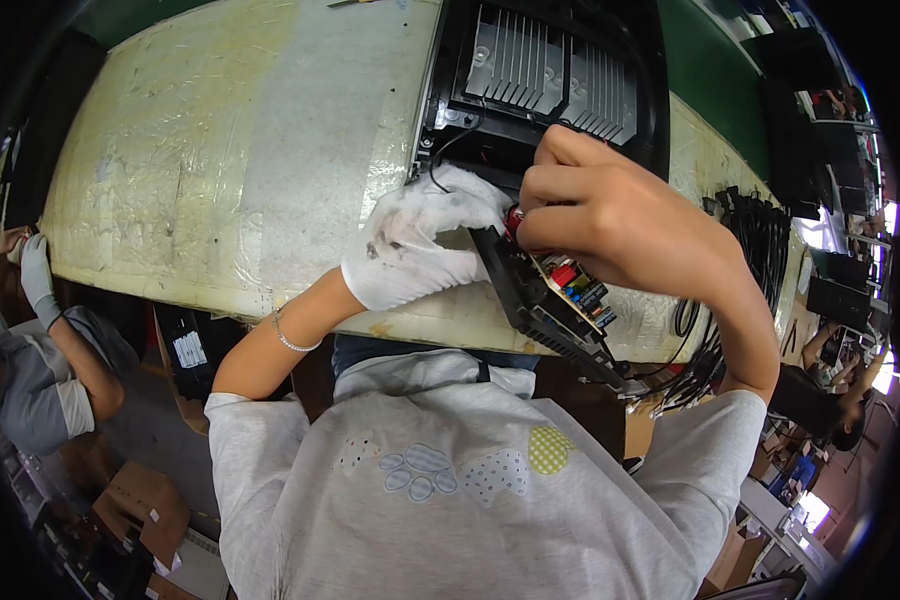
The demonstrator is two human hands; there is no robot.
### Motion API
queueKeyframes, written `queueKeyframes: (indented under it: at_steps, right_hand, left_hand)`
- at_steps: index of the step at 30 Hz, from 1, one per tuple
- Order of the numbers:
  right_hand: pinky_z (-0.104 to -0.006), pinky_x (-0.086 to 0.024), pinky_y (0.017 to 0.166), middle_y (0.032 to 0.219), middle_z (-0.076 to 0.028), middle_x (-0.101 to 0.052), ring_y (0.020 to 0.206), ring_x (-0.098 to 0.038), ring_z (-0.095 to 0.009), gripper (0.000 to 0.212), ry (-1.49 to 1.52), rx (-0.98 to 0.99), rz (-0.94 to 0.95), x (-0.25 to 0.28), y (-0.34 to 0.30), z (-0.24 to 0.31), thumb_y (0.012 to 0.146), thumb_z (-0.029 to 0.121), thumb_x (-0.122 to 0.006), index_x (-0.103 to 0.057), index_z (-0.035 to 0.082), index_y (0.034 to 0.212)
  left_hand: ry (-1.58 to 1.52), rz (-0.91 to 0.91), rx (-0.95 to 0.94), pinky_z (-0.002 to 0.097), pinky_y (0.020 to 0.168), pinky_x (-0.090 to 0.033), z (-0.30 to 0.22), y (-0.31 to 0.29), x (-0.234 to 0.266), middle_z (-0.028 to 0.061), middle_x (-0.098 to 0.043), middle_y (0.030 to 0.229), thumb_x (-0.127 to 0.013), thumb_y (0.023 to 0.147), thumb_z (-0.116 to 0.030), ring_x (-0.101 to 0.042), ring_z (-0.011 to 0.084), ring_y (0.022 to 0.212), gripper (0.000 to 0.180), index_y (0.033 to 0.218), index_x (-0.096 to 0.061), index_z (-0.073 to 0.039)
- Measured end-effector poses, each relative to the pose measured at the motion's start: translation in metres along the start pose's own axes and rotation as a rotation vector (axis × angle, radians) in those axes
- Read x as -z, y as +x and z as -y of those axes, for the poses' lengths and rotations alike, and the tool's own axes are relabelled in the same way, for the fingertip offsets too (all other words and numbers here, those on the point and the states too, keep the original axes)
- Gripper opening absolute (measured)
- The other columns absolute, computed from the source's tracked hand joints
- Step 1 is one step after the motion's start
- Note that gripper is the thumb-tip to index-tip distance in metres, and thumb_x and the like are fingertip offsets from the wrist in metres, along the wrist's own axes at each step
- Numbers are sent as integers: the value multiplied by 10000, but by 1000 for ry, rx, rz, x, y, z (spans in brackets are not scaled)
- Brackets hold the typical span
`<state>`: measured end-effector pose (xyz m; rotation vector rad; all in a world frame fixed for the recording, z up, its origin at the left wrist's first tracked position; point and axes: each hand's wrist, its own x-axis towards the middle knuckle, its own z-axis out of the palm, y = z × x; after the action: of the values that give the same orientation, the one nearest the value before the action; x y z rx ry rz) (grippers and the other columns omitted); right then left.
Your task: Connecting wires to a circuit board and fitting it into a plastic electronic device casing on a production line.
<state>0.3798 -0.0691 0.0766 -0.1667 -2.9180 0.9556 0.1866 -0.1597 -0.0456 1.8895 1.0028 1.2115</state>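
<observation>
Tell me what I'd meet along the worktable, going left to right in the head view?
A co-worker's gloved hand → the person's beaded bracelet → their white-gloved left hand → a circuit board → a bundle of black cables.

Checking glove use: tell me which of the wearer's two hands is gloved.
The left hand, at the black casing: it wears a smudged white glove, whereas the right hand is bare.

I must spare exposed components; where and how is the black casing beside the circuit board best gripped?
Probably the left edge of the black casing, coming from the left, near the gloved left hand: the casing slants, with the circuit board on its right.
</observation>
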Motion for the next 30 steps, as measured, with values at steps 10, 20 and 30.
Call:
queueKeyframes:
  at_steps: [10,20,30]
  right_hand:
    - [-368,-457,720,858,-82,-559,844,-508,-276,212,-161,-117,-56,-7,3,2,635,1,-688,-592,6,824]
    - [-363,-461,737,884,-96,-556,870,-511,-292,171,-301,-137,68,-2,2,20,702,7,-700,-603,0,843]
    - [-341,-465,679,932,-78,-576,843,-533,-251,280,-373,37,-225,-12,15,18,669,22,-649,-602,24,945]
  left_hand:
    - [-97,79,6,355,822,-513,0,0,5,73,-646,1027,-797,713,-232,-619,264,965,298,922,-655,-73]
    - [21,50,57,350,867,-502,-1,-2,2,79,-645,1044,-767,738,-227,-612,266,994,280,963,-667,-93]
    - [90,259,-82,395,947,-463,-3,-5,8,148,-544,1233,-710,786,-151,-533,324,1138,467,1222,-574,-53]
